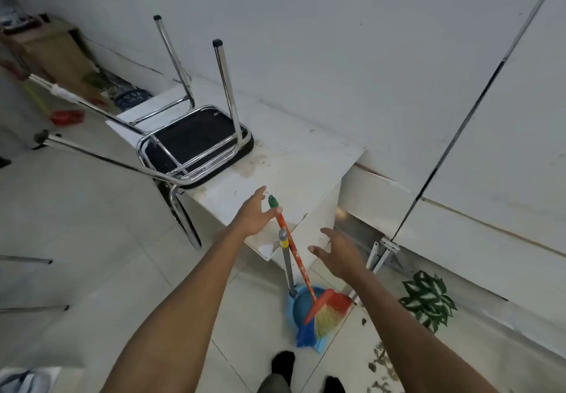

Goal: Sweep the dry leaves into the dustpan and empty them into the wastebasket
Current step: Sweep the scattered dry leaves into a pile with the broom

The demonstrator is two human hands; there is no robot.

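I see left hand spread wide by green tip of orange-handled broom, contact unclear | right hand splayed, empty | blue plastic dustpan half-hidden by bristles | dry brown leaves cropped at bottom edge

Left hand, right hand and forearms bare; black footwear, sock or shoe unclear; grey-olive trouser leg.

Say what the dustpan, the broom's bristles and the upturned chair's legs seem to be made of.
Dustpan: likely plastic, matte, evenly blue moulded shell.
Broom's bristles: probably synthetic fibre, dyed in red, yellow and blue bands.
Chair's legs: metal tube, seemingly chromed, with mirror-bright reflections.
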